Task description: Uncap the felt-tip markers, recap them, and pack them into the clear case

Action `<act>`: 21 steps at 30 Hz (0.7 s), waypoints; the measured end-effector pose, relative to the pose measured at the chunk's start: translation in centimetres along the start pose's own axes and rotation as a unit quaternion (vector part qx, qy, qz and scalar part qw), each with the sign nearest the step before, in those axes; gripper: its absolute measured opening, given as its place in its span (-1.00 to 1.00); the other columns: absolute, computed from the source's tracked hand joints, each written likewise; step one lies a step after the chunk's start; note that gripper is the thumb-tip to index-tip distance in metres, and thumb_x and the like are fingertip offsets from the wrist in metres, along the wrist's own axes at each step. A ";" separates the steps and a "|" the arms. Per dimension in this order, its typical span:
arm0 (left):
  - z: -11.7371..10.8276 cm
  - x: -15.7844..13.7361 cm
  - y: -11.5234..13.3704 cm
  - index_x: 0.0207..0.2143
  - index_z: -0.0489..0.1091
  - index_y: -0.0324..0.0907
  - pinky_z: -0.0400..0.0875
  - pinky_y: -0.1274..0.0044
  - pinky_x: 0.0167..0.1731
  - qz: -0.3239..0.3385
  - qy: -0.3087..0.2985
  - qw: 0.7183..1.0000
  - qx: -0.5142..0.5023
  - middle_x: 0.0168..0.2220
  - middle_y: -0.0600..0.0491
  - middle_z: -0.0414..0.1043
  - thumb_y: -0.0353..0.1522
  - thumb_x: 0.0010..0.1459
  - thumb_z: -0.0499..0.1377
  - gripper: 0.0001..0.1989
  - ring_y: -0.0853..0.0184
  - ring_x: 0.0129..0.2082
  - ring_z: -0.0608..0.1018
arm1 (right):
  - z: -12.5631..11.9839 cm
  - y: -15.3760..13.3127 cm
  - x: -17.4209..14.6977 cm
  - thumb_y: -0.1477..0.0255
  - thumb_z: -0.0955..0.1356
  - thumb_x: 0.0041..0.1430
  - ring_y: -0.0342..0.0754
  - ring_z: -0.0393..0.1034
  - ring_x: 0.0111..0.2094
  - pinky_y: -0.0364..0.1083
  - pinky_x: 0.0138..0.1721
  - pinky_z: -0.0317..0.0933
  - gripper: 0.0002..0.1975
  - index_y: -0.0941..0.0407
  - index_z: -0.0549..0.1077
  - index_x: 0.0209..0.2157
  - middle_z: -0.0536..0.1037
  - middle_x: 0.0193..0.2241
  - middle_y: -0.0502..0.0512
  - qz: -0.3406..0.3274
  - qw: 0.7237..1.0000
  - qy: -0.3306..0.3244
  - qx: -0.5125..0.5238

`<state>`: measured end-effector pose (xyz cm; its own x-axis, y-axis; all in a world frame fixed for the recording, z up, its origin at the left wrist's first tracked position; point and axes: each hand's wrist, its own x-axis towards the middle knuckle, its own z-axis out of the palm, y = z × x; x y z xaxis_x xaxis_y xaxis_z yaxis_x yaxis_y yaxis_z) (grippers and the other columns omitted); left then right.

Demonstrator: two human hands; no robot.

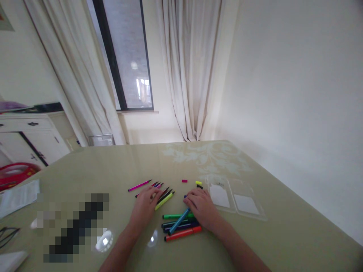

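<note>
Nearest: red marker (183,234), just nearside of R hand (201,206); then dark markers (169,229), blue marker (178,223) slanting across them up to R fingertips, green marker (172,217) beyond, far end by R hand. R fingers bent, tips down; can't tell if gripping. L hand (145,202) palm-down, fingers curled against uncapped markers incl. lime marker (164,201); firm hold or just touch, can't tell. Magenta marker (138,185) just beyond L hand, apart. Farther: pink cap (184,181), yellow cap (198,183); open clear case (234,202) twd table's R edge. Table (113,166) glossy, pale green, leaf pattern (210,153) nr far-R corner. Rm: white cabinet (36,136) past L edge; curtain (190,56) & window (127,56) beyond far edge.
</note>
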<state>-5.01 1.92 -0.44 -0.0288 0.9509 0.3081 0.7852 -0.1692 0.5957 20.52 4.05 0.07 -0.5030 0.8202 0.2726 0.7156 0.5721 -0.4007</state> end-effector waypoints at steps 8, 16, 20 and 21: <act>-1.0 0.4 -4.4 -0.09 0.57 -0.07 0.38 0.32 0.05 -0.053 0.032 0.979 0.192 -0.08 -0.05 0.57 -0.33 0.35 -0.02 -0.65 0.13 -0.04 0.54 | -0.2 0.1 0.2 0.44 0.34 0.36 0.02 0.42 -0.10 0.01 -0.02 0.14 -0.86 0.05 0.56 -0.27 0.58 -0.21 0.06 0.047 0.997 0.042 0.034; -1.1 0.2 -3.5 -0.15 0.54 -0.13 0.39 0.26 0.03 -0.069 0.038 0.981 0.177 -0.09 -0.08 0.58 -0.32 0.30 0.07 -0.76 0.08 -0.03 0.54 | -0.6 0.2 0.5 0.51 0.37 0.22 0.01 0.50 -0.19 -0.03 -0.09 0.29 -0.92 0.07 0.51 -0.25 0.62 -0.26 0.05 0.064 0.970 0.115 0.206; -0.8 0.4 -1.6 -0.09 0.53 -0.11 0.41 0.28 0.02 -0.023 0.059 0.997 0.052 -0.07 -0.04 0.61 -0.25 0.32 0.08 -0.73 0.10 -0.05 0.58 | -0.6 0.2 0.4 0.44 0.38 0.23 0.02 0.52 -0.16 -0.04 -0.13 0.34 -0.89 0.05 0.55 -0.21 0.64 -0.21 0.07 0.054 0.958 0.132 0.247; -0.5 0.4 -1.0 -0.09 0.53 -0.10 0.43 0.31 0.00 -0.006 0.047 0.999 0.007 -0.08 -0.02 0.61 -0.23 0.32 0.09 -0.73 0.13 -0.07 0.59 | -0.7 0.2 0.4 0.41 0.38 0.23 0.03 0.52 -0.15 -0.04 -0.15 0.35 -0.88 0.05 0.56 -0.21 0.64 -0.21 0.08 0.053 0.957 0.136 0.252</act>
<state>-6.11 2.32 -0.54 -0.0955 0.9238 0.3707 0.7930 -0.1545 0.5893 20.79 4.52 0.69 -0.2458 0.8840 0.3975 0.3969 0.4660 -0.7908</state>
